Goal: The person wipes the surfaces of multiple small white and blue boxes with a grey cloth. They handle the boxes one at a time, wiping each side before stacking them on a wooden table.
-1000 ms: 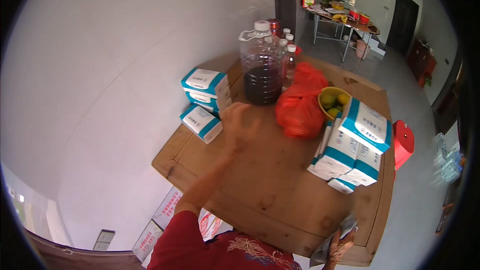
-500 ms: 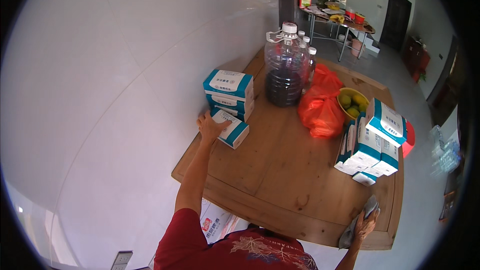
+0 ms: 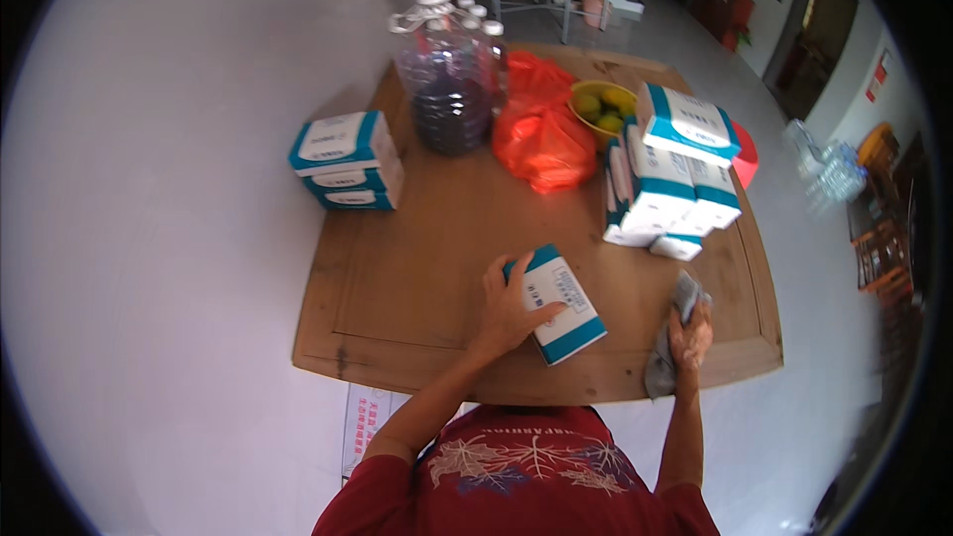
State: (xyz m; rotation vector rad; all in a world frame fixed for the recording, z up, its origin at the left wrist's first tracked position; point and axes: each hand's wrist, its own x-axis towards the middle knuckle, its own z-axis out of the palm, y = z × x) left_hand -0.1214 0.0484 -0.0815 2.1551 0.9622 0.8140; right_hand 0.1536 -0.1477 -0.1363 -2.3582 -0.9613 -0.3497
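Note:
My left hand (image 3: 513, 310) grips a white and teal tissue pack (image 3: 558, 290) near the table's front edge, thumb over its top and fingers along its far left side. The pack lies slanted on or just above the wood; which I cannot tell. My right hand (image 3: 692, 335) is closed around a grey cloth (image 3: 659, 365), which rests on the wooden table (image 3: 427, 268) at the front right. Similar tissue packs form a left stack (image 3: 342, 144) by the wall and a larger right stack (image 3: 663, 182), with one pack tilted across its top.
Behind stand a large clear jug (image 3: 450, 114) of dark liquid and several smaller bottles (image 3: 495, 55). Red plastic bags (image 3: 544, 144) sit beside a yellow bowl (image 3: 576, 109) of green fruit. A red object (image 3: 745, 154) shows behind the right stack. Bottled water (image 3: 839, 174) stands beyond the table.
My left hand has brought the tissue pack from beside the left stack to the front middle of the table. My right hand stays on the cloth. The view has shifted rightward.

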